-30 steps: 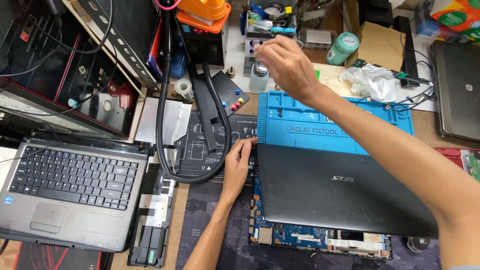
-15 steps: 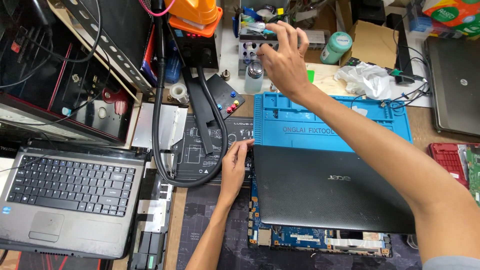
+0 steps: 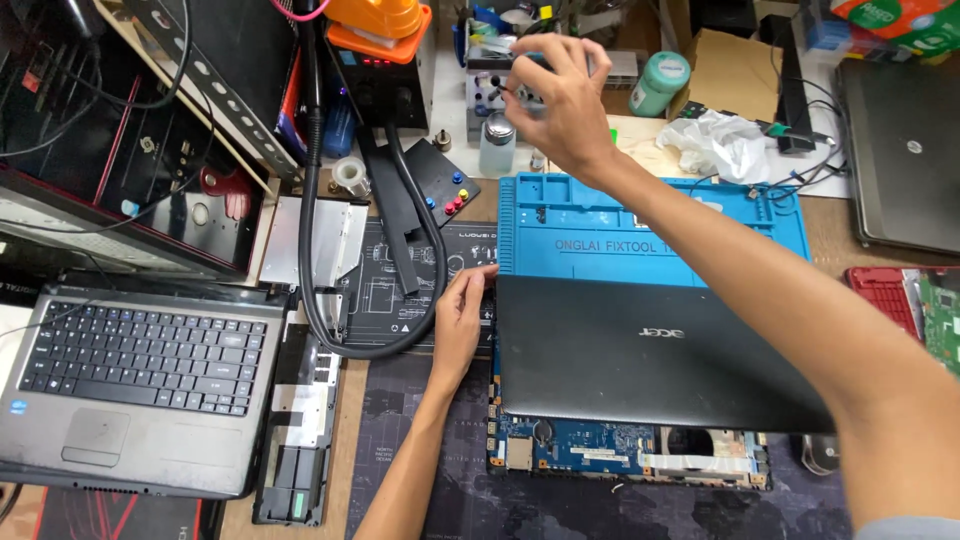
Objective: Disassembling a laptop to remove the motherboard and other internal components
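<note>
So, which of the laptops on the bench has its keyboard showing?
The grey laptop at the far left: it lies open, keys and touchpad visible. The black laptop lid in the middle and the dark laptop at right show only lids.

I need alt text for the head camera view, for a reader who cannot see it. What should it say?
A person's right hand reaches over a blue work mat to a small tool rack at the back of a crowded repair bench, while the left hand rests at the corner of a black laptop lid lying on a blue circuit board. A grey open laptop sits at left.
</note>
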